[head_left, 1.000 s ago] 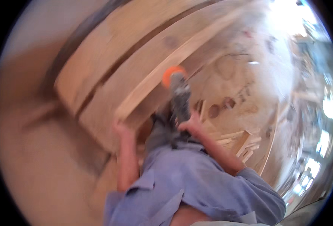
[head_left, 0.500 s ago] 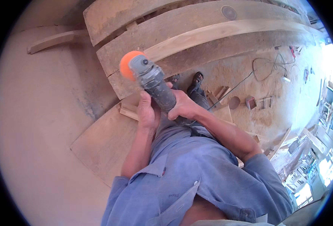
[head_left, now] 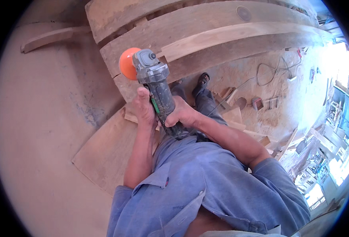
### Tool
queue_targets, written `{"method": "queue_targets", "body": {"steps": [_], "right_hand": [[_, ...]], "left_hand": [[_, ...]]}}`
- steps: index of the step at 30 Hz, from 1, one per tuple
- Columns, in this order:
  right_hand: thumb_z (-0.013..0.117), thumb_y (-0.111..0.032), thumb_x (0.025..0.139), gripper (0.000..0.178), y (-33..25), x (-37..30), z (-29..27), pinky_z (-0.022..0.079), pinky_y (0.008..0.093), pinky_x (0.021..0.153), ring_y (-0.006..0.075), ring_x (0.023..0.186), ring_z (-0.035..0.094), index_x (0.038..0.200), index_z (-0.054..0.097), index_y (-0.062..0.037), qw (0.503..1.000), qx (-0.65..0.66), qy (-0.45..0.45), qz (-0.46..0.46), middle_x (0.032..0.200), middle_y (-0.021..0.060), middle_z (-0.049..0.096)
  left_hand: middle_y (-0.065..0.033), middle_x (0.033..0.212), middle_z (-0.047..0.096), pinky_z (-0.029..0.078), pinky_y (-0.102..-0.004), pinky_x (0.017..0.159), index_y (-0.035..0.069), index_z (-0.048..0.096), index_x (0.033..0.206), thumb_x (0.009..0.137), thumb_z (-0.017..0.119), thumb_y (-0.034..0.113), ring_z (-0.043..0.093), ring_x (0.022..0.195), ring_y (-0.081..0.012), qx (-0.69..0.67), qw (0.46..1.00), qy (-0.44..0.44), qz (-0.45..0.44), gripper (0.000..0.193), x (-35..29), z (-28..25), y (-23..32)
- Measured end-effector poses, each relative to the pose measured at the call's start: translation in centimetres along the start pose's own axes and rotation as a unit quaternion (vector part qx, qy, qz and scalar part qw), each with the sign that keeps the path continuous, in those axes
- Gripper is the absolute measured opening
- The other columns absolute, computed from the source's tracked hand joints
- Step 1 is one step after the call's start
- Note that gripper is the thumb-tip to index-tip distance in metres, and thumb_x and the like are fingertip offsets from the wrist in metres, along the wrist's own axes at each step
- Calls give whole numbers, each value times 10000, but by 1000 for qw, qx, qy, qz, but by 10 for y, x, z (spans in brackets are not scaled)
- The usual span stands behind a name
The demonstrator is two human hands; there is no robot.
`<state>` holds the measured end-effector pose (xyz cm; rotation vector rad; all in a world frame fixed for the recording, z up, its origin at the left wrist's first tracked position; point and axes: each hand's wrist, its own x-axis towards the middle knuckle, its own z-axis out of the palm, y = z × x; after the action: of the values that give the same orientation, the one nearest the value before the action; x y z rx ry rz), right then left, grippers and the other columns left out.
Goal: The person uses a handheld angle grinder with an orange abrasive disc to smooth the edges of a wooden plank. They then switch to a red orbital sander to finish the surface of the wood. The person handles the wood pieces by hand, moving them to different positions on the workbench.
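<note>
An angle grinder with a dark dusty body, a grey metal head and an orange round pad is held up in front of my body. My right hand wraps round the rear of its body from the right, thumb across the top. Along the left side of the body lies my left hand, its thumb pointing up near the grinder's head. The left fingers are mostly hidden behind the tool. The pad faces left, apart from any wood.
Ahead lies a wooden bench of thick boards, with a long pale wood strip and a round disc on it. A curved wood piece is at far left. Offcuts, a small box and a cable lie on the dusty floor.
The grinder has turned more upright, its orange pad shifting slightly left and showing more of its face. Both hands moved with it; the left hand slid a little left and up.
</note>
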<state>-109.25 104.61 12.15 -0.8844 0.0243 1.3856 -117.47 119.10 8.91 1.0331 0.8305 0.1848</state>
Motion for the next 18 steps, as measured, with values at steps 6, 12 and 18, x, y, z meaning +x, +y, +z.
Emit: {"method": "queue_targets", "body": {"steps": [6, 12, 18], "right_hand": [[707, -46, 533, 477, 8, 7, -5, 579, 345, 771, 233, 772, 696, 1004, 694, 36, 1000, 2, 9, 7, 888, 115, 712], [729, -14, 544, 605, 3, 4, 6, 557, 327, 770, 195, 788, 651, 1140, 630, 23, 999, 6, 36, -4, 863, 72, 655], [774, -61, 565, 581, 12, 8, 0, 533, 321, 855, 173, 940, 629, 1124, 631, 9, 989, -128, 50, -52, 956, 65, 650]], "left_hand": [[-142, 1017, 748, 609, -347, 800, -38, 662, 1173, 953, 607, 700, 739, 900, -216, -76, 995, -40, -50, 772, -15, 29, 31], [-176, 1048, 744, 619, -367, 831, -38, 635, 1243, 973, 552, 713, 745, 953, -240, -58, 994, -69, -59, 803, -16, 11, 19], [-165, 1075, 735, 602, -412, 872, 1, 577, 1345, 975, 493, 755, 732, 981, -258, -123, 988, -88, -38, 844, -18, 21, 27]]}}
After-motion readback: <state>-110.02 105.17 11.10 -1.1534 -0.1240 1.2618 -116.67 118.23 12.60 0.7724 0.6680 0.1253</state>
